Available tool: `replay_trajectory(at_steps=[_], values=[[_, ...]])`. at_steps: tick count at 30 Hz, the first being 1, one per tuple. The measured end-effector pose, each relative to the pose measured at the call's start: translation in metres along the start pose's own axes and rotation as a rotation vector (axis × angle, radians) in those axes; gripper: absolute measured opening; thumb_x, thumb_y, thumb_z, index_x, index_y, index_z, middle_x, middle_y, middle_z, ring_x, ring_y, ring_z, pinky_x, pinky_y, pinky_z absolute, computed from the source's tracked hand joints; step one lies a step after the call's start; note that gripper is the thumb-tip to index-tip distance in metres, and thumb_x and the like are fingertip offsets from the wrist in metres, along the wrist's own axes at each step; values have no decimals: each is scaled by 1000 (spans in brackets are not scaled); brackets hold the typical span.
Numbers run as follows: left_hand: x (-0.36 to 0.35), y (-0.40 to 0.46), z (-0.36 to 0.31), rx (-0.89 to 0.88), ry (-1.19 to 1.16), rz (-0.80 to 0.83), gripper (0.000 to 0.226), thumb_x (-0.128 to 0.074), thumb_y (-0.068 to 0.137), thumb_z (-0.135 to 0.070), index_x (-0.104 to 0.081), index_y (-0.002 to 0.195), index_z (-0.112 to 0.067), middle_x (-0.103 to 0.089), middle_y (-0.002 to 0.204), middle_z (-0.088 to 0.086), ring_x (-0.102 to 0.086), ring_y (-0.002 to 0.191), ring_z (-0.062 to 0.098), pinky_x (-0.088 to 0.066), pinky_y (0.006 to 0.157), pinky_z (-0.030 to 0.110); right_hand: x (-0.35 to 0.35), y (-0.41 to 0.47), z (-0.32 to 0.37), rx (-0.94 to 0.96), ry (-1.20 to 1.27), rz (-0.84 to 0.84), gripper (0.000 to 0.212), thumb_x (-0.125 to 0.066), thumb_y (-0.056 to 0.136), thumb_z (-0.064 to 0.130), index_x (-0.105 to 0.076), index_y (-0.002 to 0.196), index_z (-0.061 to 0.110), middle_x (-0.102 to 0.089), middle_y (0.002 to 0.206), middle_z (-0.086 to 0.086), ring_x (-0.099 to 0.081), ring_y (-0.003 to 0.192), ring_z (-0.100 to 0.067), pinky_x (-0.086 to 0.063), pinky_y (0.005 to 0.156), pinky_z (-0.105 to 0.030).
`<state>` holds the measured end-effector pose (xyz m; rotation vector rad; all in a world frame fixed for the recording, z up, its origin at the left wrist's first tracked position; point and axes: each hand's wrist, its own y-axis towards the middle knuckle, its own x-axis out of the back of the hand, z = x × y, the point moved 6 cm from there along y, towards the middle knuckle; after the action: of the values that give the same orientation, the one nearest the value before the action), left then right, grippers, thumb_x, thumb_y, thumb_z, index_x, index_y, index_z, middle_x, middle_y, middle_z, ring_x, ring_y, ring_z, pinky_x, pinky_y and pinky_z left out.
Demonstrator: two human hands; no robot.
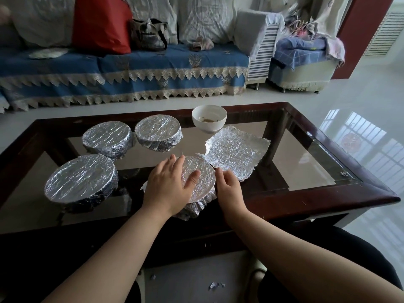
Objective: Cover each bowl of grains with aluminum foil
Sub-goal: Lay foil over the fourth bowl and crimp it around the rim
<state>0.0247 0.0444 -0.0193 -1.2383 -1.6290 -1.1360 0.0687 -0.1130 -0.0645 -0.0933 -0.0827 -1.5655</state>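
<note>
Left hand (168, 189) lies flat on the near foil-covered bowl (200, 178), fingers spread, palm over its left half, thumb on the foil top. Right hand (228, 186) is against the bowl's right side, fingers curled down onto the foil skirt; can't tell if it's pinching the foil or only pressing it. That bowl sits at the near-centre of the glass table (306, 171), foil crumpled down around its rim. A loose foil sheet (236, 154) lies flat just beyond and to the right, its near edge touching or very near the bowl. Behind the sheet stands an uncovered white bowl (209, 119) with a few grains in the bottom. Three more foil-wrapped bowls are to the left: front-left one (80, 179), back-left one (107, 136), back-middle one (157, 133). Blue-covered sofa (131, 71) behind the table.
</note>
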Motion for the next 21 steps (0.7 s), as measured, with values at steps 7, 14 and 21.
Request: replay_trajectory(at_steps=[7, 14, 21], values=[[1, -1, -1, -7, 2, -27, 101, 2, 80, -79, -38, 147, -15, -36, 154, 13, -27, 144, 29, -21, 117, 41, -1, 5, -12, -167, 146, 0, 33, -57, 97, 30, -53, 70, 12, -47, 45, 9, -41, 44, -4, -37, 54, -23], [-1, 1, 0, -5, 16, -44, 97, -3, 83, -77, -42, 145, -14, -40, 152, 14, -30, 142, 28, -23, 117, 42, -9, 6, -19, -305, 287, 30, 24, -63, 92, 30, -64, 84, 7, -59, 79, -18, -52, 74, -26, -44, 71, -40], [-3, 2, 2, -3, 41, -37, 98, 2, 82, -77, -39, 147, -16, -39, 153, 13, -30, 142, 28, -24, 117, 42, -14, 10, -21, -319, 379, 54, 17, -60, 95, 13, -62, 107, 1, -61, 81, -17, -55, 71, -25, -50, 60, -29]])
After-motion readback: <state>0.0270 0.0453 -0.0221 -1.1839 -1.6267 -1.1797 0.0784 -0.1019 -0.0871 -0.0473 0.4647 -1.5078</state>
